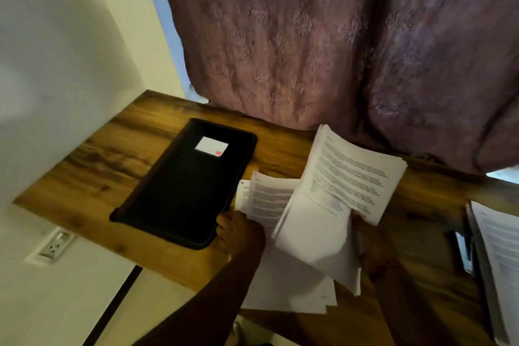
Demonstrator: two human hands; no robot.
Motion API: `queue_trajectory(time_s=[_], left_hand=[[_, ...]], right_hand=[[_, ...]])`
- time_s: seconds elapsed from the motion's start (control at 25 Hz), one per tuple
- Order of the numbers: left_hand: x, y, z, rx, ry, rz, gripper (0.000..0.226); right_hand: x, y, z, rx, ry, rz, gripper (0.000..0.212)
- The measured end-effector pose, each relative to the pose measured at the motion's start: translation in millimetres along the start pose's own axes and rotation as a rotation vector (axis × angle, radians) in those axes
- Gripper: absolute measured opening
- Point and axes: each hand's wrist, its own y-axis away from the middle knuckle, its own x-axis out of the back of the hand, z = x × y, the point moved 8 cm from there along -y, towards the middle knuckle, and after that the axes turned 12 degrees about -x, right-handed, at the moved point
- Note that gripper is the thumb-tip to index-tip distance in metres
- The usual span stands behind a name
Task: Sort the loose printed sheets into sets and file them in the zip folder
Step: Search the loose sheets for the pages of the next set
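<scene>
While both hands are busy with paper, notes by item:

sheet stack (348,177): thick wad of printed pages, lifted and tilted off the worktop (84,166), far end fanned up toward the curtain (337,36). Looks light per page but hefty as a bundle; floppy, edges slide apart easily, creases if pinched hard. Best taken at the near short edge with thumb on top and fingers under, or squared up first.

right hand (373,250): at the stack's near lower corner, thumb seems to lie over the top page, fingers hidden beneath; reads as gripping the stack, though blur hides detail.

left hand (238,230): on the loose sheets (266,199) lying flat, just beside the folder's near corner. Fingers look bent onto the paper edge; whether it presses or pinches, cannot tell.

loose sheets: a few printed pages overlapping, partly under the lifted stack; blank-looking pages (283,289) stick out toward the worktop's near edge. Thin, slippery on wood; slide to the edge to pick up.

zip folder (185,182): black, zipped closed by the look of it, flat on the worktop left of the papers, white label (211,145) on top. Stiff-ish padded cover; touching nothing but maybe the left hand's fingertips.

other papers (500,261): another printed pile at the far right, well apart from both hands.

wall socket (53,247): below the worktop, left.
</scene>
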Motion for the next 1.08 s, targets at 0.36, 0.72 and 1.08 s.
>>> queue_trajectory(time_s=[0.36, 0.72, 1.08], left_hand=[[-6, -20, 8, -0.134, 0.437, -0.182, 0.029], [-58, 12, 37, -0.303, 0.554, -0.435, 0.033], [-28, 48, 154, -0.490, 0.914, -0.526, 0.021]], right_hand=[[-17, 20, 4, 0.096, 0.119, 0.038, 0.032], [-13, 31, 21, 0.078, 0.282, 0.040, 0.026], [84, 69, -67, 0.213, -0.224, -0.154, 0.045]])
